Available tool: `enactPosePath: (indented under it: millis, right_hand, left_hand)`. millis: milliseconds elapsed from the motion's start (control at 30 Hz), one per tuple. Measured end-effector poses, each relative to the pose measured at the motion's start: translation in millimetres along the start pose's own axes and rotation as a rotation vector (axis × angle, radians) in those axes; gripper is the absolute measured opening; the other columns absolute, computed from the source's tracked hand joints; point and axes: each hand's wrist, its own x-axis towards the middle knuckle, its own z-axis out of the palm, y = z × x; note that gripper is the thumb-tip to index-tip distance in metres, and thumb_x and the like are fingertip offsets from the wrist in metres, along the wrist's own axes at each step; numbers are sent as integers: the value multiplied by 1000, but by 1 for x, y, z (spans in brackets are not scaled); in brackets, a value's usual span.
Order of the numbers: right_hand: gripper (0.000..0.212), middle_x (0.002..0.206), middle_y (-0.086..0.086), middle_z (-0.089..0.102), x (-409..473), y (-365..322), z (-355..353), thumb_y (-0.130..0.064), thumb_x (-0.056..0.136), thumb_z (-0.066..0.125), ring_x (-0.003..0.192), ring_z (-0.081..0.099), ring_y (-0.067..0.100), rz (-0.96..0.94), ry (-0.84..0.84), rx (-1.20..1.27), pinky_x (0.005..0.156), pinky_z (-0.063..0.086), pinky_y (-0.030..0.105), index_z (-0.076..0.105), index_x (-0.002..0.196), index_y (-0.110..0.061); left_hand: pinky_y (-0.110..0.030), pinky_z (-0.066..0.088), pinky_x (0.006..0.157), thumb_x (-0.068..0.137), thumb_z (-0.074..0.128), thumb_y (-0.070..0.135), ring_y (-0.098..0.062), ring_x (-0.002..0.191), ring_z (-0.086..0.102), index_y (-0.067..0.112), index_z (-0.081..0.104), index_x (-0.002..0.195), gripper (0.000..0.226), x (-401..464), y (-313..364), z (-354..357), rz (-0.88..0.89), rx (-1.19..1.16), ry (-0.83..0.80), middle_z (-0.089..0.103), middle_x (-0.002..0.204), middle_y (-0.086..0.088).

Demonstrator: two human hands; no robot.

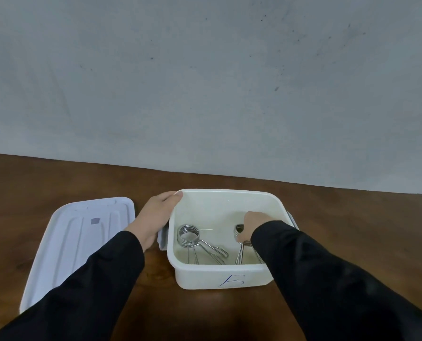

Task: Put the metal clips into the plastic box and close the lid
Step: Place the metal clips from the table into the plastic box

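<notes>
A white plastic box (206,275) stands open on the wooden table, with a blue "5" written on its front wall. One metal spring clip (197,242) lies inside at the left, coil toward the back. My right hand (250,227) reaches down into the box's right side and is closed on a second metal clip (241,252), whose handles point toward me. My left hand (155,215) grips the box's left wall, thumb over the far left corner of the rim. The pale lid (79,244) lies flat on the table to the left of the box, apart from it.
The brown wooden table (352,230) runs back to a grey wall (205,82). Grey latch tabs sit on the box's left side (162,238) and right side (292,219). Both forearms in black sleeves cross the near table.
</notes>
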Motion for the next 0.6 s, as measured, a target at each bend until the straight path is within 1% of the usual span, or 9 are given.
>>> enactPosePath:
  millis: [133, 233, 267, 333, 367, 400, 467, 533, 600]
  right_hand:
    - [53, 115, 7, 67, 3, 3, 2, -47, 82, 73, 109, 62, 29, -2, -23, 34, 92, 47, 37, 63, 118, -10]
    - [56, 110, 7, 66, 1, 5, 0, -56, 85, 65, 98, 59, 27, -16, 0, 20, 90, 44, 36, 62, 116, -10]
    - [57, 113, 7, 66, 0, 5, -1, -58, 87, 61, 99, 58, 27, -18, 15, 21, 92, 43, 36, 62, 117, -9]
    - [57, 119, 6, 64, -3, 6, -10, -60, 91, 53, 112, 58, 28, -21, 63, 23, 98, 40, 36, 62, 118, -11]
    - [54, 117, 6, 65, -5, 7, -16, -60, 92, 50, 113, 59, 28, -29, 105, 29, 100, 40, 38, 64, 114, -13]
    - [49, 109, 6, 68, -6, 10, -22, -59, 93, 47, 108, 62, 28, -47, 155, 54, 98, 44, 37, 65, 103, -15]
    - [45, 84, 9, 69, -10, 15, -35, -54, 95, 47, 82, 67, 31, -105, 246, 171, 84, 53, 36, 59, 79, -14]
    - [45, 69, 10, 64, -18, 17, -44, -49, 95, 48, 68, 66, 35, -159, 320, 321, 73, 56, 40, 51, 68, -12]
    - [47, 66, 12, 58, -29, 14, -48, -49, 93, 49, 59, 59, 33, -192, 383, 413, 69, 56, 44, 47, 66, -10]
  left_hand:
    - [-41, 56, 100, 105, 58, 42, -21, 110, 72, 23, 77, 123, 32, -1, 2, 1, 8, 15, 2, 81, 113, 3]
    - [-44, 55, 102, 105, 58, 42, -22, 110, 72, 24, 77, 121, 30, 0, 2, 1, 8, 16, -6, 81, 112, 3]
    - [-45, 55, 102, 105, 58, 42, -23, 110, 72, 24, 77, 120, 31, 0, 2, 0, 11, 20, -9, 81, 112, 3]
    - [-46, 55, 102, 105, 57, 44, -24, 110, 72, 24, 77, 120, 31, 0, 2, -1, 14, 37, -10, 80, 112, 2]
    - [-45, 55, 101, 105, 57, 45, -25, 110, 71, 24, 77, 119, 32, 0, 2, -1, 16, 48, -15, 80, 111, 1]
    - [-44, 55, 101, 105, 56, 48, -25, 110, 71, 24, 77, 118, 35, 0, 1, -2, 19, 58, -18, 80, 111, 1]
    - [-43, 52, 103, 104, 51, 56, -25, 114, 68, 22, 76, 120, 45, -3, 1, -2, 10, 54, -5, 78, 115, 0]
    - [-45, 46, 110, 106, 43, 59, -24, 121, 63, 20, 72, 128, 53, -3, -2, -3, -9, 14, 87, 73, 124, 0]
    - [-38, 46, 102, 111, 39, 49, -22, 116, 63, 17, 69, 128, 47, -9, -5, -6, 56, 67, 214, 72, 119, 1]
